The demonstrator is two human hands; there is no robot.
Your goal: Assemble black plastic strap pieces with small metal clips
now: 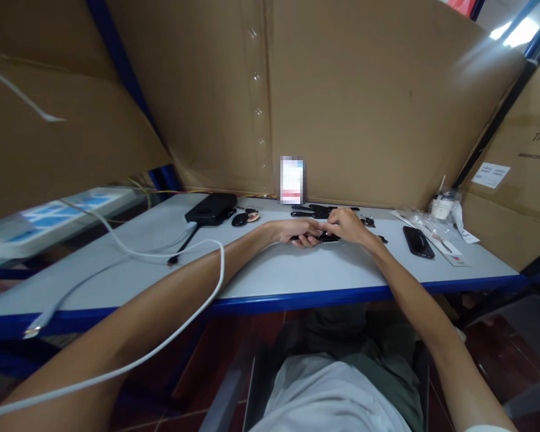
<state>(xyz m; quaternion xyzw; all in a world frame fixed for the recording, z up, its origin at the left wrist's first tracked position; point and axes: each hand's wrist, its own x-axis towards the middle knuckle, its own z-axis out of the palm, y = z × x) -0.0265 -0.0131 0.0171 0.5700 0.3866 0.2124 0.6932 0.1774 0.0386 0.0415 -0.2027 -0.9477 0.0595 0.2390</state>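
Note:
Near the middle of the table, my left hand [300, 230] lies with its fingers curled round a slim black object [328, 238], whose kind I cannot make out. My right hand [345, 225] meets it from the right, its fingertips pinched together just above that object. What sits in the pinch is hidden. Right behind the hands lie several long black pieces [312, 211] in a loose cluster. Small dark bits [368, 222] rest in what looks like clear plastic beside my right hand.
A lit phone [292, 181] leans upright against the cardboard wall [342, 108]. A black box-shaped device [211, 208] and a black mouse [240, 219] are on the left. Another phone [418, 242] and plastic packaging [443, 225] lie right. A white cable [189, 321] crosses over my left forearm.

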